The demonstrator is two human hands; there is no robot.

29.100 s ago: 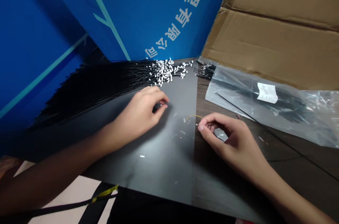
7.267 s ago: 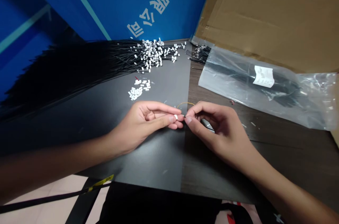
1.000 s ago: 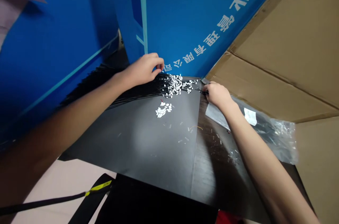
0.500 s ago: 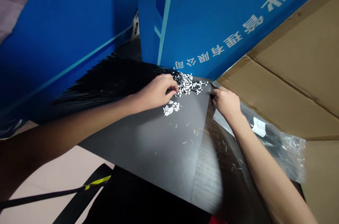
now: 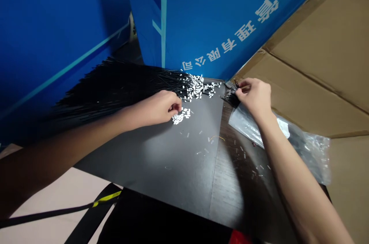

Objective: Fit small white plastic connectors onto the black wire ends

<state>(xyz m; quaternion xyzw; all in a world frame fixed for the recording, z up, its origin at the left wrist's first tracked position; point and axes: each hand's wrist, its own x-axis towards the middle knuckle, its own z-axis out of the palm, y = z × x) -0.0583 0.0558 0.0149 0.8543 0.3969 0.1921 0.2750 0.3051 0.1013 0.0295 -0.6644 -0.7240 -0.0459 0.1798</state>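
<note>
My left hand (image 5: 161,108) is closed, its thumb and fingertips curled together beside a small heap of white connectors (image 5: 179,116) on the grey mat (image 5: 173,163). What it pinches, if anything, is hidden. Behind that hand lies a large bundle of thin black wires (image 5: 127,82), with white connectors (image 5: 197,87) on their right ends. Past the mat's right edge, my right hand (image 5: 256,96) has thumb and fingers bent together over a clump of short dark pieces with shiny tips (image 5: 230,96). A small dark bit shows near its fingertips, too small to name.
A clear plastic bag (image 5: 305,151) lies under and beside my right forearm. Cardboard (image 5: 317,67) stands on the right, and blue panels (image 5: 201,17) with white lettering close off the back. Tiny clear scraps and a thin yellow strand (image 5: 216,137) are scattered on the dark wooden table (image 5: 227,190).
My right hand has lifted and turned, uncovering the clump of dark pieces. My left hand has drawn back from the bundle's white ends toward the small heap. The camera view has shifted slightly.
</note>
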